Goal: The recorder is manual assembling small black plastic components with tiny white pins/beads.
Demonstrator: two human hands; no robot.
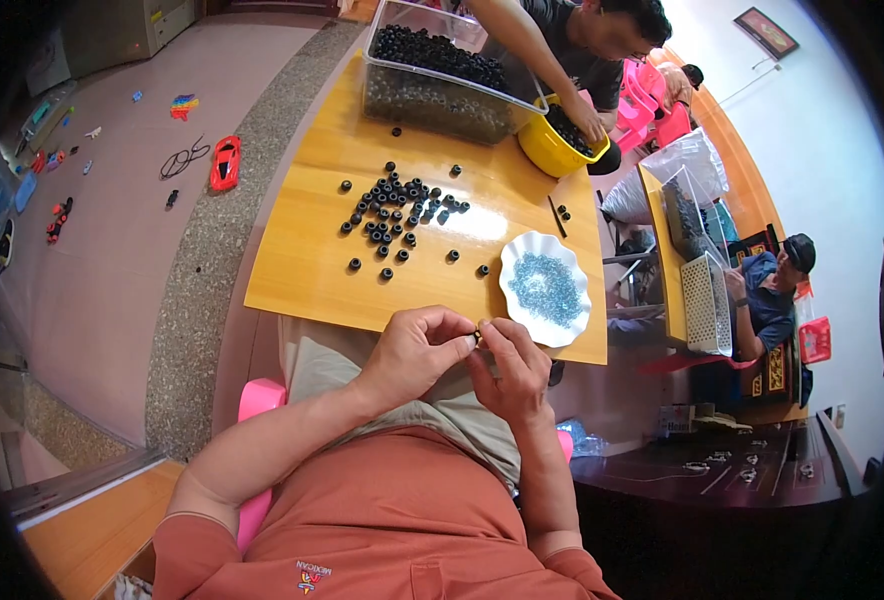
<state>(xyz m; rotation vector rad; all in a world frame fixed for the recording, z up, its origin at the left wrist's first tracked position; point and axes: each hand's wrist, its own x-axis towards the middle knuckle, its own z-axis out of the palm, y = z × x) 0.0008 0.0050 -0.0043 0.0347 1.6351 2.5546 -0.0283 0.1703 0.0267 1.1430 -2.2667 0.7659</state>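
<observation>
Just over the table's near edge, my left hand [417, 350] pinches a small black round piece [477, 338] between thumb and fingers. My right hand [512, 372] meets it there, its fingertips closed at the same piece; whether they also hold something tiny is too small to tell. Ahead of my hands lies a loose group of small black hollow caps [384, 252], several with their round openings showing. Close beyond my right hand, a white scalloped plate [574, 327] carries a spread of small clear bluish beads [547, 288].
The wooden table [307, 225] bears a big clear bin [432, 105] of black caps at its far side. A co-worker's hand reaches into a yellow bucket [547, 150]. A thin dark stick [556, 216] lies at the right edge. Another person sits farther right by a white perforated basket [705, 305].
</observation>
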